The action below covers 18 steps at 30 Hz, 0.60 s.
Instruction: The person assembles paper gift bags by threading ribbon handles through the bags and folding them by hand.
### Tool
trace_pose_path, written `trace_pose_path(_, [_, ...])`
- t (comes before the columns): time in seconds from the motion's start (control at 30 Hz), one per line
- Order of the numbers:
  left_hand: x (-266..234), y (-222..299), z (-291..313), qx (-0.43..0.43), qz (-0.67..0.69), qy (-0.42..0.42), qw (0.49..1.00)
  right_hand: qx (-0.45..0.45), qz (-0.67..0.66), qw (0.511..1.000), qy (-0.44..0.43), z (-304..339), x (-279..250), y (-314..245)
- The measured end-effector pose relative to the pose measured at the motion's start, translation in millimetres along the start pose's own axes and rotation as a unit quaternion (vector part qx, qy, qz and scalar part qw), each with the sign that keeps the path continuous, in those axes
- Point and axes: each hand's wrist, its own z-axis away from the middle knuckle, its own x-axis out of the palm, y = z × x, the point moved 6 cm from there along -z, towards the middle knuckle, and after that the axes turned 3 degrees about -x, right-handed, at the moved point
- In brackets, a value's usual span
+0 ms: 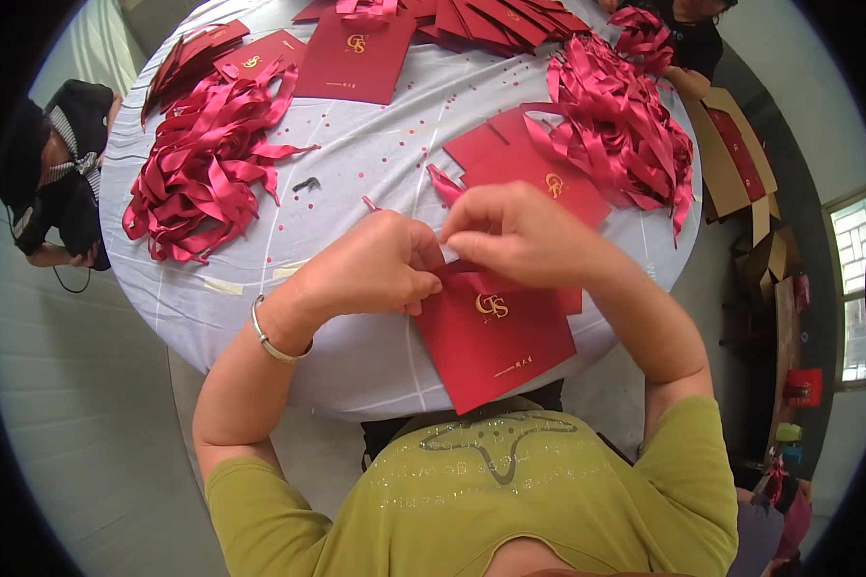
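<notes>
A flat red paper bag (500, 358) with gold print lies at the table's near edge, partly overhanging it. A dark pink ribbon (486, 282) crosses its upper edge. My left hand (380, 262), with a silver bangle (277, 344) on its wrist, is closed in a pinch on the ribbon at the bag's upper left corner. Close beside it, my right hand (520, 233) is also pinched, its fingertips on the ribbon just above the bag. My fingers hide most of the ribbon there. More red bags (558, 183) lie overlapping beyond my right hand.
Piles of loose pink ribbons lie at the left (207, 168) and right (621, 120) of the white-covered round table (346, 207). Red bags (356, 58) are stacked at the far side. Red dots are scattered between. Two people sit around the table; open cardboard boxes (736, 154) stand at right.
</notes>
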Motion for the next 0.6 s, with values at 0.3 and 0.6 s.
trace_pose_path(0.3, [9.7, 21.0, 13.9, 0.117, -0.085, 0.086, 0.986, 0.018, -0.011, 0.971, -0.237, -29.1, 12.5, 17.2])
trace_pose_path(0.6, [14.3, 35.0, 27.8, 0.247, -0.184, 0.152, 0.939, 0.216, -0.107, 0.918, -0.314, -22.1, 21.4, 30.5])
